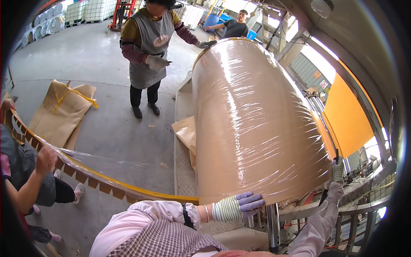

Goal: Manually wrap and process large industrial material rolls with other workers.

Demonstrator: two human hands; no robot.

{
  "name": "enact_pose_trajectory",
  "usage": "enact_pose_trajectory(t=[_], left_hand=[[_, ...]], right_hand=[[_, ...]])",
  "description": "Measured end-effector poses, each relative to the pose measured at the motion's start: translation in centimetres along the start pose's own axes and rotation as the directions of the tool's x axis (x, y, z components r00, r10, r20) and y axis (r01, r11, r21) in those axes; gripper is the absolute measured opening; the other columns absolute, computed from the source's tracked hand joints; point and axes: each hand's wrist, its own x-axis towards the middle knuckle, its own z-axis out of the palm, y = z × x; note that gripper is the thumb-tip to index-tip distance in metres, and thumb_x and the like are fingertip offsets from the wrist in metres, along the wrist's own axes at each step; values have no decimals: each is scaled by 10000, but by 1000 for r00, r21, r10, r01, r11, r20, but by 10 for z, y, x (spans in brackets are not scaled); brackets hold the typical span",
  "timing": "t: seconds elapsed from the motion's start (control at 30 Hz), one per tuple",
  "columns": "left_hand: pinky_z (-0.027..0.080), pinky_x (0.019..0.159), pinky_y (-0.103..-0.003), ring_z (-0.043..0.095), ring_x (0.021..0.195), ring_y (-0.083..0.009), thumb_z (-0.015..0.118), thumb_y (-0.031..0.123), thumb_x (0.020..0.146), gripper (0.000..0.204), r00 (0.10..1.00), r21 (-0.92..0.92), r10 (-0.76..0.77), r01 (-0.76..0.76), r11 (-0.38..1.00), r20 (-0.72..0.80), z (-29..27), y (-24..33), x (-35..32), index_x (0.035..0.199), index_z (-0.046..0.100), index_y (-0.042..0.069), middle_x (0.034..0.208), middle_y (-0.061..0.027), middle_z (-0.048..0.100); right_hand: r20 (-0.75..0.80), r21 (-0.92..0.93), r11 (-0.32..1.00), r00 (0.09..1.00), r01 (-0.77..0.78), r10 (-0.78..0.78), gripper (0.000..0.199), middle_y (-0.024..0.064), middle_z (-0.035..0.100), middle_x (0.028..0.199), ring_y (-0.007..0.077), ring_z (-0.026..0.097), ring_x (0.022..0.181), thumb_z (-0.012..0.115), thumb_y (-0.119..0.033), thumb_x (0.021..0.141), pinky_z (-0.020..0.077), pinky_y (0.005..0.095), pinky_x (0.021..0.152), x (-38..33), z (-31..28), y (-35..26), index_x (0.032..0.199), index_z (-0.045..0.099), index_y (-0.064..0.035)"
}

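Note:
A big roll wrapped in brown paper and shiny clear film (252, 124) stands before me. My left hand (237, 206), in a striped glove with purple fingers, lies on its near edge, fingers stretched out and holding nothing. At the roll's right side, my right hand (337, 171), gloved too, is closed around a thin dark tool (337, 152) whose kind I cannot make out. A long strip of brown cardboard with a toothed edge and yellow tape (98, 180) runs from the roll's lower left toward a co-worker, trailing clear film (124, 165).
A co-worker in a grey apron (150, 38) touches the roll's far end; another person (235, 28) stands behind. At left, a co-worker's bare hand (46, 159) is near the strip. Folded brown paper (55, 115) lies on the floor. A metal railing (355, 210) and orange sheet (346, 115) are right.

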Motion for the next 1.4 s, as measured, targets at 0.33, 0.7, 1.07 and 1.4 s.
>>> enact_pose_trajectory(t=[0.33, 0.7, 1.07, 1.4], left_hand=[[345, 1142, -437, 446, 1362, -334, 578, 164, 907, 425, 997, -40, -37, 40, 998, 68, 8, 1, 8, 1332, 551, 160, 1498, -138, 438], [340, 1136, -465, 424, 1374, -360, 563, 139, 899, 407, 991, -84, -27, 39, 996, 132, -7, 3, 16, 1306, 560, 152, 1513, -165, 406], [387, 1095, -466, 480, 1316, -345, 601, 135, 873, 350, 998, -27, -35, 37, 999, 58, 0, 5, -6, 1220, 615, 176, 1447, -142, 486], [467, 1024, -474, 530, 1261, -379, 649, 81, 848, 376, 979, -545, -165, 205, 813, 122, -53, 0, 17, 1221, 616, 108, 1331, -162, 571]], right_hand=[[-86, -10, 999, 995, 46, -47, 149, 221, 640, 774, 408, 633, 718, 599, -173, 869, 490, 459, 648, -3, 5, -6, 956, 573, -55], [-14, 27, 999, 999, -32, 32, 118, 182, 651, 774, 319, 631, 689, 588, -155, 905, 497, 413, 644, -6, -2, -16, 965, 597, -54], [-26, -19, 1000, 1000, -4, 4, 184, 203, 628, 865, 350, 607, 778, 601, -116, 880, 493, 434, 715, -11, -11, -35, 1032, 581, -13], [-10, -124, 992, 1000, -20, 19, 177, 223, 668, 910, 436, 645, 855, 590, -194, 904, 494, 492, 722, -16, -25, -68, 1022, 559, -65]])
